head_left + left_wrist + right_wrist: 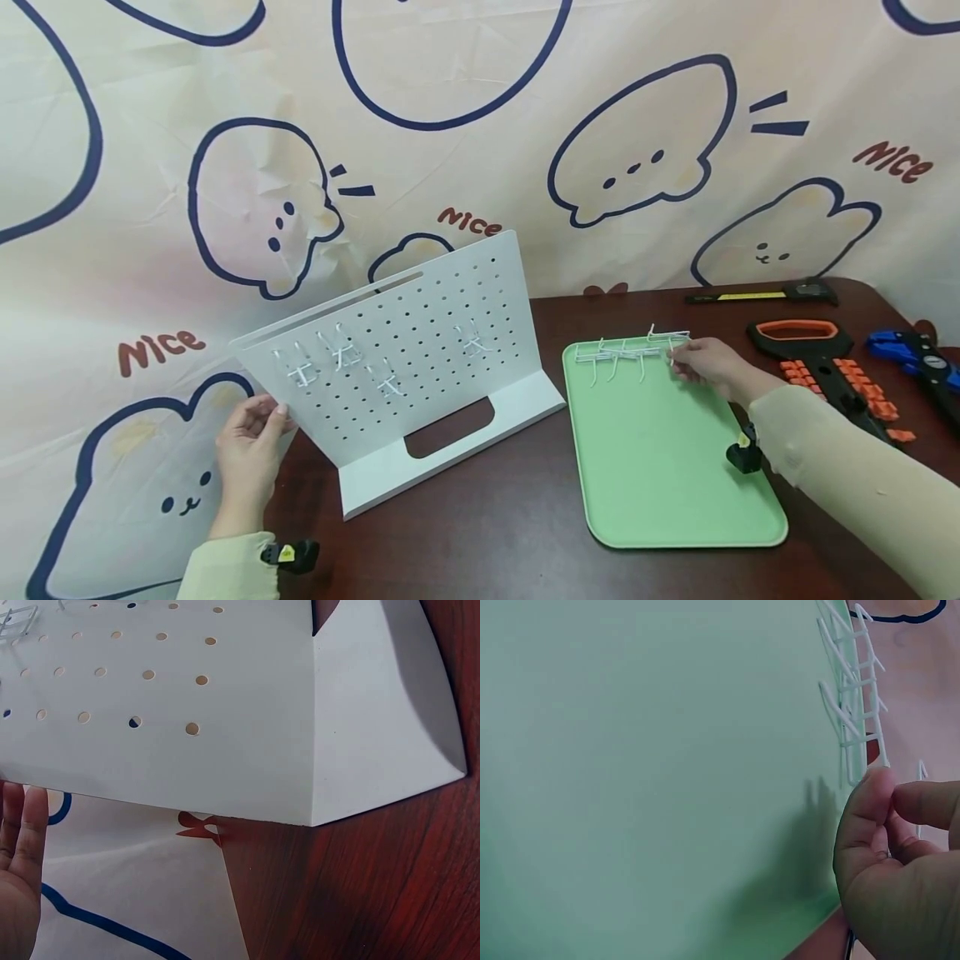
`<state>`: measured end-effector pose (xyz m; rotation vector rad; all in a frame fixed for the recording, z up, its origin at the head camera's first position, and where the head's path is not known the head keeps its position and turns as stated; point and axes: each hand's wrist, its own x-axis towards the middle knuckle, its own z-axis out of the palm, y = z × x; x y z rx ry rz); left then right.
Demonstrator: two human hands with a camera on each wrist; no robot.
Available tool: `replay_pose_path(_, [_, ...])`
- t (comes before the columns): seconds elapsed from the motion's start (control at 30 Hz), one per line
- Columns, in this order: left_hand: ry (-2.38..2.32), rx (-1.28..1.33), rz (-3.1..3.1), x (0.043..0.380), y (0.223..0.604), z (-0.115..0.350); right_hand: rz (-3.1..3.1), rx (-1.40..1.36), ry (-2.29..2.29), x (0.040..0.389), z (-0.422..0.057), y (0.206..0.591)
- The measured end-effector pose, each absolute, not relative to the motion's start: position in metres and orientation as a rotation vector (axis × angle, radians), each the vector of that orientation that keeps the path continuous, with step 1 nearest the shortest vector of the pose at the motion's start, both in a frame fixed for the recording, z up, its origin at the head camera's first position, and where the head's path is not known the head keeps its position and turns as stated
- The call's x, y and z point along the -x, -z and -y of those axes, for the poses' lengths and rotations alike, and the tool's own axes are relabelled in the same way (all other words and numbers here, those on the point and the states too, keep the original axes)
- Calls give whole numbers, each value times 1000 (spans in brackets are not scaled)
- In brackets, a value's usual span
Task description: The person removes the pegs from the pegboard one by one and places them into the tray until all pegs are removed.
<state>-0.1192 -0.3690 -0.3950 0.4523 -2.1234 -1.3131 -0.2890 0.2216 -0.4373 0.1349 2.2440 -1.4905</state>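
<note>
A white pegboard (420,350) stands tilted on the table, with several white wire hooks (345,350) on its face. My left hand (251,454) holds its left side edge, thumb toward the front; in the left wrist view only some fingers (26,832) show below that edge. Over the far right corner of the green tray (675,467), my right hand (712,367) pinches a white wire hook rack (870,697) between thumb and fingers. White prongs hang from the racks (615,354) along the tray's far rim. My fingers hide part of the held piece.
Right of the tray lie a black-and-orange handled tool (802,337), orange blocks (862,383) and a blue-and-black tool (922,358). A black-and-yellow tool (765,294) lies along the back edge of the dark wooden table (480,533). Behind hangs a printed cloth (465,167).
</note>
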Motion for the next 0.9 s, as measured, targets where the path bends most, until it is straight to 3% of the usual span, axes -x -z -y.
replay_pose_path(0.9, [1341, -442, 2093, 121, 395, 370, -2317, -43, 1370, 291, -212, 446])
